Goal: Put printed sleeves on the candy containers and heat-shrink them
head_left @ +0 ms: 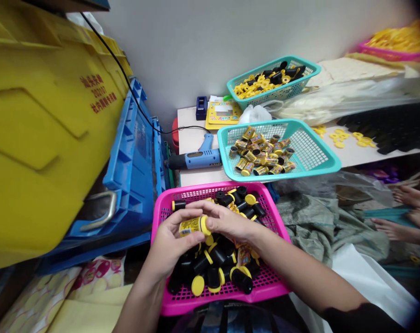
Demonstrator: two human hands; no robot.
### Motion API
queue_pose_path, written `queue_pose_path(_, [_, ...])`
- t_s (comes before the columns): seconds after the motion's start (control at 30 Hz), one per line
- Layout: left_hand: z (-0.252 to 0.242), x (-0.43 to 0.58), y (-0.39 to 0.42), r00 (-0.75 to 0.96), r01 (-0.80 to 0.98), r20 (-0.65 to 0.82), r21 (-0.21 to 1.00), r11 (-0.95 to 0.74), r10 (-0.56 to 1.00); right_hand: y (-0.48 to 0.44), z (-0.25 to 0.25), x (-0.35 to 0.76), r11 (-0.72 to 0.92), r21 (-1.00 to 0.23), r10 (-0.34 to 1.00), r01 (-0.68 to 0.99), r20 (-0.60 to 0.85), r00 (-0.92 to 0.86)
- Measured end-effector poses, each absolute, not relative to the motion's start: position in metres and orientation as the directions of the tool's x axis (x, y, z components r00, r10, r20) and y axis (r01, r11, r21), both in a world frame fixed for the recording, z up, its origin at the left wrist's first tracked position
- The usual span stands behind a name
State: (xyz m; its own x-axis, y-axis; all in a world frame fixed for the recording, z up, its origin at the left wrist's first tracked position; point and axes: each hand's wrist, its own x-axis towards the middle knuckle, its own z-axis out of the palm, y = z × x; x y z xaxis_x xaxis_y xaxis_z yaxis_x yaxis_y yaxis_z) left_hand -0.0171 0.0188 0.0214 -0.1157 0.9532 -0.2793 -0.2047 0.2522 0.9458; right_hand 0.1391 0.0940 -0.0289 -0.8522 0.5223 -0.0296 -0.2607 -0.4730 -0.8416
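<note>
My left hand (170, 245) and right hand (227, 221) close their fingers around a yellow-capped, labelled cylinder (192, 226) above a pink plastic mesh basket (199, 188), its loose black cylinders (213, 273) partly hidden beneath my hands.

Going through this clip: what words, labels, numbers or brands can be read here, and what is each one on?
Yellow crate: three lines of red characters, too small and blurred to quote.
Small bottle: yellow label, print too small to read.
Yellow card: print too small to read.
No other text is legible.
</note>
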Motion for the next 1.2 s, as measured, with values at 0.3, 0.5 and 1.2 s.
queue_pose_path(0.3, [0.019,-0.01,0.018,-0.053,-0.21,-0.282,0.941,0.265,0.958,0.093,-0.039,0.136,-0.432,-0.852,0.539,-0.294,0.017,-0.842])
queue_pose_path(0.5, [0.014,-0.01,0.017,-0.024,-0.498,-0.242,0.844,0.198,0.97,0.095,-0.02,0.147,0.053,-0.967,0.664,-0.251,0.222,-0.714])
queue_pose_path(1.2, [0.0,-0.032,0.025,-0.157,-0.065,-0.162,0.986,0.153,0.974,0.108,-0.023,0.202,0.442,-0.315,0.843,0.84,-0.176,-0.509])
